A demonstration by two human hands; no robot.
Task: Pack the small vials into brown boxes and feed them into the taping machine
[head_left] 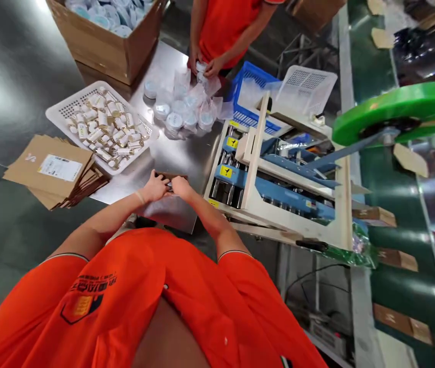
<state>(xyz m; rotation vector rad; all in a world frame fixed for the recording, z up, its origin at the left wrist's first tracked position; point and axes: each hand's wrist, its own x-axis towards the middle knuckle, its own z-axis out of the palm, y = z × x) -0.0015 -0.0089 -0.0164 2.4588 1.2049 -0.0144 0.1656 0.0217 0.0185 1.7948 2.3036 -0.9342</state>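
Both my hands are at a small brown cardboard box (175,176) on the steel table (163,209). My left hand (155,187) is closed on its left side, fingers bent over the edge. At the right side, my right hand (181,186) is closed around the box too. Something dark and shiny shows between my hands, too small to name. A white plastic basket (56,113) of small glass bottles with white labels (102,118) stands beyond my left hand. Left of it lies a stack of flat cardboard cartons (58,166), the top one bearing a white label.
Bagged round tins (174,121) lie across the table, where a co-worker's hands (213,66) handle some. A large carton (98,53) holds more. To my right stand a box-sealing machine (278,189) with a green tape roll (397,107) and a conveyor (393,291) carrying boxes.
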